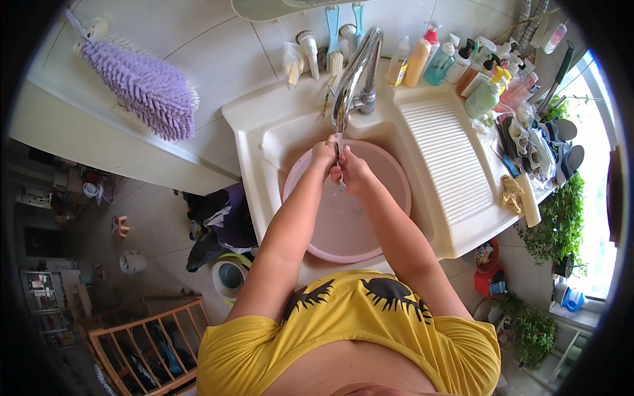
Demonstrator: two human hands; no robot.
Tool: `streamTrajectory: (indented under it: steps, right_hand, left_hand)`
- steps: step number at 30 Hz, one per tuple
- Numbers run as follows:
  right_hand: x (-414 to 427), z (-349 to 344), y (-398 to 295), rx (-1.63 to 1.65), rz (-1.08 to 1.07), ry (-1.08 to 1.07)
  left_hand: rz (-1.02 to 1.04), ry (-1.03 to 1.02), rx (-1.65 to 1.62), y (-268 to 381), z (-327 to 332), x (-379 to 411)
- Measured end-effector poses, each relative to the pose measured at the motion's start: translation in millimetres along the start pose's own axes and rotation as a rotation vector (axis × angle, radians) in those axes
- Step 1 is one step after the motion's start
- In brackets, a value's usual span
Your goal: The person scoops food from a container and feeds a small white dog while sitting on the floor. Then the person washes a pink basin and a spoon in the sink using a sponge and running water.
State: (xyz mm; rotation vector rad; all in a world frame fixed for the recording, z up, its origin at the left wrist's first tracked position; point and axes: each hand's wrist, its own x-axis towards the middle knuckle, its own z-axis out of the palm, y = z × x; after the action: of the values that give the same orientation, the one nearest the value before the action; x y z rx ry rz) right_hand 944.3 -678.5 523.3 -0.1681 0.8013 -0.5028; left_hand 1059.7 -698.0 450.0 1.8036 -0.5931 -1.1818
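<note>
Water runs from the chrome faucet (pixel 347 84) onto my two hands, which are close together over a pink plastic basin (pixel 342 232). My left hand (pixel 325 154) is on the left side of the stream, its fingers bent at the water. My right hand (pixel 352 169) faces it from the right with curled fingers. Whether anything small lies between them is hidden by the fingers and the stream. The basin sits in the cream laundry sink (pixel 270 143) and holds water.
A ribbed washboard (pixel 448 158) forms the sink's right side. Pump bottles (pixel 438 67) crowd the back right ledge, with shoes (pixel 525 143) beside them. Blue-handled brushes (pixel 333 29) hang behind the faucet. A purple chenille duster (pixel 143 89) hangs at left; a laundry-filled tub (pixel 240 213) stands below.
</note>
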Motion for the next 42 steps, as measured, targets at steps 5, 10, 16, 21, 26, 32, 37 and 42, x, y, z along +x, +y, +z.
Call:
streamTrajectory:
  steps: [5, 10, 16, 21, 26, 32, 37, 42]
  right_hand:
    - [6.8, 1.5, 8.3, 0.194, 0.076, -0.062]
    - [15.3, -15.3, 11.1, 0.263, 0.054, -0.085]
    - [11.8, -15.2, 14.8, 0.070, -0.149, -0.003]
    - [8.2, -13.1, 13.4, -0.097, -0.263, 0.094]
    - [4.5, -12.4, 13.5, -0.174, -0.319, 0.144]
    - [0.2, -16.7, 7.1, -0.328, -0.380, 0.199]
    - [-13.2, -9.4, 1.3, -0.526, -0.400, 0.159]
    - [-11.5, -19.7, 4.5, -0.627, -0.489, 0.111]
  left_hand:
    - [-0.139, 0.023, -0.211, -2.3, -10.3, 7.8]
    - [-0.253, 0.001, -0.579, 23.3, -5.0, -22.7]
    - [-0.020, -0.135, -0.491, 29.5, -4.2, -42.3]
    - [0.028, -0.254, -0.468, 22.7, -7.3, -47.7]
    - [0.147, -0.216, -0.066, 15.6, -7.3, -42.8]
    - [0.346, -0.182, 0.300, 4.0, -0.1, -24.8]
    - [0.485, -0.329, 0.428, 1.7, -0.8, -1.8]
    - [-0.089, -0.273, 0.005, 20.2, 9.0, -13.7]
